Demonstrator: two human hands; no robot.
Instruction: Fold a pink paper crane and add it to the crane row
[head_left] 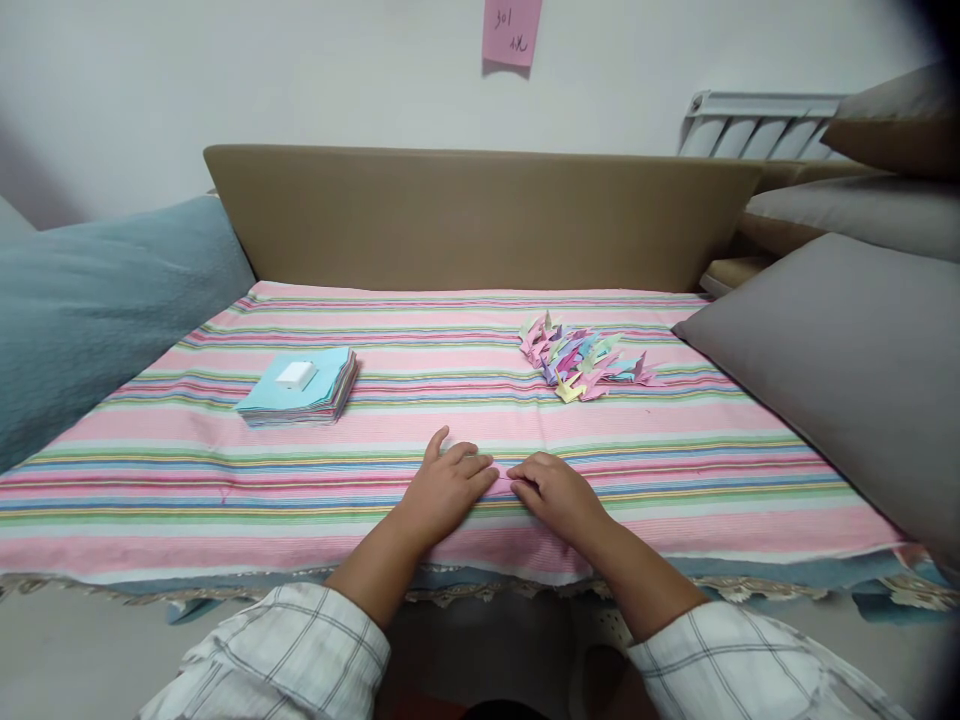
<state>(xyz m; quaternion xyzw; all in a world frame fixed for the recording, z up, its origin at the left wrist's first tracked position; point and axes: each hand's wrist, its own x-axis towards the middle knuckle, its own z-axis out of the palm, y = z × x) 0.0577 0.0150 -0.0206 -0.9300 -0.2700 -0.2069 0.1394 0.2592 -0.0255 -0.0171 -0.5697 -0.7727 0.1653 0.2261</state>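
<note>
A small piece of pink folded paper lies on the striped cloth between my hands, mostly hidden by fingers. My left hand rests palm down over the paper's left part, its fingers stretched out and the index finger raised and apart. At the paper's right end, the thumb and fingers of my right hand pinch it. Beyond my right hand is a heap of folded paper cranes in pink, purple, yellow, green and blue. Farther left stands a stack of square coloured paper, light blue on top, with a small white block on it.
The striped cloth covers a seat with a brown backrest. A blue cushion borders the left side, and grey cushions pile up on the right. A pink note hangs on the wall near a radiator.
</note>
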